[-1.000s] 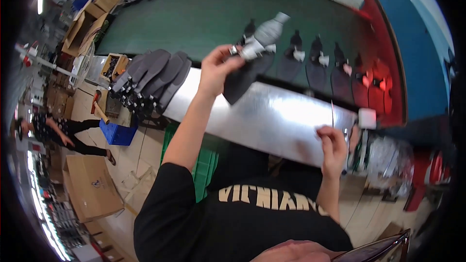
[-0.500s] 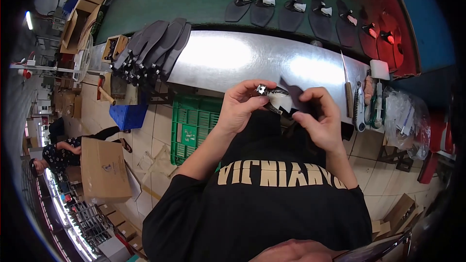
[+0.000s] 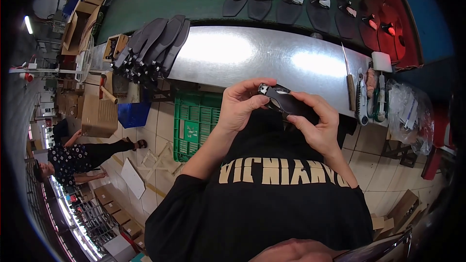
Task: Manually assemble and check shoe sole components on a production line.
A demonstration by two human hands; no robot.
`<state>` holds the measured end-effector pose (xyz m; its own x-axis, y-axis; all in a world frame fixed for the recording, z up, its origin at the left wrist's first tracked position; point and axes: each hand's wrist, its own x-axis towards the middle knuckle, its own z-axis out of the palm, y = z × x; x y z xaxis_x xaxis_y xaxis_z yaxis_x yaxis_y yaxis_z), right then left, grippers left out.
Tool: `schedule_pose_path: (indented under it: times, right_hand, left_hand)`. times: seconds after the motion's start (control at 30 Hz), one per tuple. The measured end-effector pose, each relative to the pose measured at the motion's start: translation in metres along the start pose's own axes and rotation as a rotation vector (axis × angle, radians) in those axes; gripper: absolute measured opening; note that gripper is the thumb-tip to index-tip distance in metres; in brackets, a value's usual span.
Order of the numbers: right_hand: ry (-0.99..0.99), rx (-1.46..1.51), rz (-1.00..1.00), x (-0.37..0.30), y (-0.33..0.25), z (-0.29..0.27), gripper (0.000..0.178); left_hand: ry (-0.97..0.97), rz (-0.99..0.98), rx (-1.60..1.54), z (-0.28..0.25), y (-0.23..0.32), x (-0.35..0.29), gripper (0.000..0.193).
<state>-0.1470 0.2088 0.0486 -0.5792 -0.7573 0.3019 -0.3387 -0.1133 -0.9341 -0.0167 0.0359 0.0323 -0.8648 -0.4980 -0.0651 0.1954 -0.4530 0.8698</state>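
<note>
A black sandal [image 3: 298, 108] is held between my two hands, in front of my chest and just off the metal bench's near edge. My left hand [image 3: 238, 106] is closed on the strap end, thumb and forefinger pinching beside a shiny ornament [image 3: 263, 89]. At the other end my right hand [image 3: 320, 125] grips the dark sole, fingers on top and thumb below. The sole covers most of the strap's inside, with a little of something pale showing at the gap.
Metal bench [image 3: 218, 68] ahead; beyond it, a green belt [image 3: 194, 2] carries a row of sandals [image 3: 290, 8]. Dark soles with ornamented straps [image 3: 158, 39] lie piled left. An awl [image 3: 349, 85], a cutter [image 3: 361, 102] and scissors [image 3: 381, 104] lie right. Green crate [image 3: 194, 121] below; a person [image 3: 73, 162] stands left.
My right hand has brought the dark sole in against the strap, covering most of the white stuffing. The background person has shifted, and the large box is now farther off, by their hand.
</note>
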Motion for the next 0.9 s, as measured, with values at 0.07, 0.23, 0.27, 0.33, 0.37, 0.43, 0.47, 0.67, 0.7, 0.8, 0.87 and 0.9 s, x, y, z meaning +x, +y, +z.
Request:
schedule_pose_path:
  times: [0.07, 0.23, 0.27, 0.33, 0.37, 0.43, 0.47, 0.67, 0.7, 0.8, 0.87, 0.9]
  right_hand:
    - [0.004, 0.013, 0.002, 0.0, 0.0, 0.0, 0.043]
    - [-0.008, -0.01, -0.011, 0.001, 0.0, -0.002, 0.042]
    - [-0.008, -0.022, -0.027, 0.001, 0.0, -0.002, 0.042]
    - [-0.013, -0.042, -0.034, 0.001, 0.0, -0.002, 0.042]
    - [-0.019, -0.064, -0.044, 0.001, 0.0, -0.003, 0.042]
    - [-0.029, -0.096, -0.061, 0.003, -0.001, -0.005, 0.042]
    - [-0.043, -0.129, -0.082, 0.003, -0.002, -0.007, 0.042]
    - [-0.12, -0.203, -0.112, 0.007, -0.006, -0.011, 0.04]
    - [-0.113, -0.203, -0.103, 0.007, -0.007, -0.012, 0.04]
    - [-0.138, -0.24, -0.112, 0.007, -0.006, -0.013, 0.04]
    - [-0.149, -0.264, -0.137, 0.006, -0.004, -0.012, 0.041]
    - [-0.146, -0.264, -0.131, 0.005, -0.003, -0.012, 0.041]
  left_hand:
    - [-0.006, -0.029, -0.002, 0.0, 0.001, 0.0, 0.035]
    - [-0.009, -0.024, 0.023, 0.0, 0.0, 0.0, 0.037]
    - [-0.012, -0.016, 0.036, -0.001, 0.0, 0.0, 0.037]
    - [-0.015, -0.01, 0.056, -0.002, -0.001, -0.001, 0.037]
    - [-0.017, -0.003, 0.075, -0.002, -0.001, -0.001, 0.037]
    - [-0.024, 0.005, 0.084, -0.001, -0.001, -0.002, 0.037]
    - [-0.028, 0.018, 0.093, -0.001, -0.001, -0.003, 0.037]
    - [-0.151, 0.135, 0.199, -0.006, -0.007, -0.002, 0.038]
    - [-0.156, 0.125, 0.198, -0.008, -0.008, -0.001, 0.038]
    - [-0.255, 0.143, 0.277, -0.013, -0.009, 0.001, 0.039]
    - [-0.269, 0.163, 0.316, -0.013, -0.01, 0.001, 0.042]
    - [-0.272, 0.157, 0.314, -0.013, -0.011, 0.001, 0.042]
